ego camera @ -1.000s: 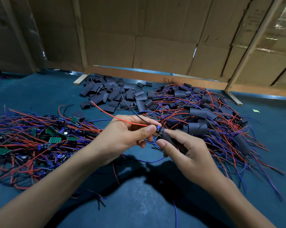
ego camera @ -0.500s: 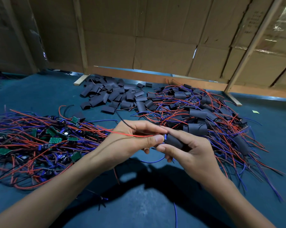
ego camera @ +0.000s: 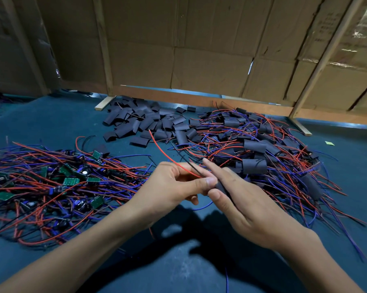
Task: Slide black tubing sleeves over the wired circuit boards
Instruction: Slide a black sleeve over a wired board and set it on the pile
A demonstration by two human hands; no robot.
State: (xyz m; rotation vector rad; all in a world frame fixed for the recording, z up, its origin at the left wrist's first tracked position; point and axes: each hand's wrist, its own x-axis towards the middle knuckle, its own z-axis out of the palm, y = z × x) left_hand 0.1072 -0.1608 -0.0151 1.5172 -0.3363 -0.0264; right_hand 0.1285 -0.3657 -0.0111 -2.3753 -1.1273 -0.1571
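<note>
Both hands meet low and centre over the blue worktop [ego camera: 51, 123]. The left hand [ego camera: 169, 187] has its thumb and fingers pinched together on a red wire [ego camera: 167, 156] and a thin black wire [ego camera: 184, 159], which rise up and away from the fingertips toward the far piles. The right hand [ego camera: 241, 206] grips a black sleeve [ego camera: 221, 188] between thumb and fingers, index finger stretched out straight along it, pointing up and left. The sleeve's end sits right against the left thumb tip, so the two hands are touching there. Whatever board is inside the sleeve is hidden. A blue wire [ego camera: 201, 207] loops out beneath the hands.

Off to the left lies a tangle of bare boards [ego camera: 70, 181], green with red, blue and black leads. Farther back in the middle is a heap of loose sleeves [ego camera: 136, 123]. To the right, a spread of sleeved boards [ego camera: 254, 163] with wires trailing out. Cardboard panels [ego camera: 210, 49] on wooden posts stand along the far edge.
</note>
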